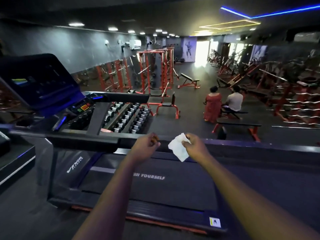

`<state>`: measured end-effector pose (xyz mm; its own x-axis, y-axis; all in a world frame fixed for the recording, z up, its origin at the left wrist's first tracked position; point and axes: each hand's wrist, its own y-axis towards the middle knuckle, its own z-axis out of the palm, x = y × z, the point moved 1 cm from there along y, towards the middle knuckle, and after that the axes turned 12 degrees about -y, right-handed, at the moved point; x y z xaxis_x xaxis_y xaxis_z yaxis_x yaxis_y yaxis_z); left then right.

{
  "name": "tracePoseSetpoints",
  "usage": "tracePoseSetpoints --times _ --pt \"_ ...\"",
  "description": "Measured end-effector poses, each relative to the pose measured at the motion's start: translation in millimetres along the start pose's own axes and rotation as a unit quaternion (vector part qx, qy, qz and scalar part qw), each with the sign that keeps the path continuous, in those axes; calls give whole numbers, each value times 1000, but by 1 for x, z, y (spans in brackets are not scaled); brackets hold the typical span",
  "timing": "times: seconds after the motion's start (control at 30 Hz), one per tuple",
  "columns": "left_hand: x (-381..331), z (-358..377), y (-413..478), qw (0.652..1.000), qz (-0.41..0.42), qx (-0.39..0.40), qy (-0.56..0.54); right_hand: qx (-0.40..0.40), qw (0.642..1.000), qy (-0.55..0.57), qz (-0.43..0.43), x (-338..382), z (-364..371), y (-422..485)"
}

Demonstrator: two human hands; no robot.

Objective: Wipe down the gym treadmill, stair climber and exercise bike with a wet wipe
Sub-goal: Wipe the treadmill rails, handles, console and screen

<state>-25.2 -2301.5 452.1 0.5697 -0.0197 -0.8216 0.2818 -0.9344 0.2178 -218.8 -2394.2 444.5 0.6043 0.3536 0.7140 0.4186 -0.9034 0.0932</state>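
Dim gym floor all around, dark rubber underfoot, red squat racks (152,71) along the far wall and blue strip lighting overhead. Up close stands the treadmill (173,191). Its black belt is printed with white lettering that ends in "YOURSELF", its console (39,80) is tilted up at the left, and a dark handrail (83,140) runs across in front.

The wet wipe (178,148) is white, crumpled and partly folded, with one corner hanging down. It is up in the air over the front end of the belt, pinched at its top edge by the right hand (194,146). The left hand (145,146) is just beside it, not touching, fingers curled in with nothing visible in them. Both arms reach out over the belt, hands near each other but apart.

Beyond the handrail, a sloped dumbbell rack (97,116) carries rows of dumbbells (128,113). Farther off, two people (223,104) are at a black bench (239,124) with red legs.
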Motion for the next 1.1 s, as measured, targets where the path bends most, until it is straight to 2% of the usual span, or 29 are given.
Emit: tracePoseSetpoints --times 0.17,0.43,0.6,0.9,1.03,1.1 --pt "44 -11 103 999 -9 -40 18 -4 999 -5 -31 -4 23 127" --pt "128 -14 352 990 -41 -123 48 57 996 -10 -72 -29 77 431" --pt "156 -29 468 983 -82 -157 55 87 990 -20 -105 -19 93 576" --pt "224 -68 598 971 -114 -184 99 109 987 -3 -115 3 141 735" --pt "283 -91 668 972 -116 -177 97 111 990 -2 -91 9 186 820" --pt "318 -106 706 973 -118 -177 91 88 993 1 -77 14 212 864"
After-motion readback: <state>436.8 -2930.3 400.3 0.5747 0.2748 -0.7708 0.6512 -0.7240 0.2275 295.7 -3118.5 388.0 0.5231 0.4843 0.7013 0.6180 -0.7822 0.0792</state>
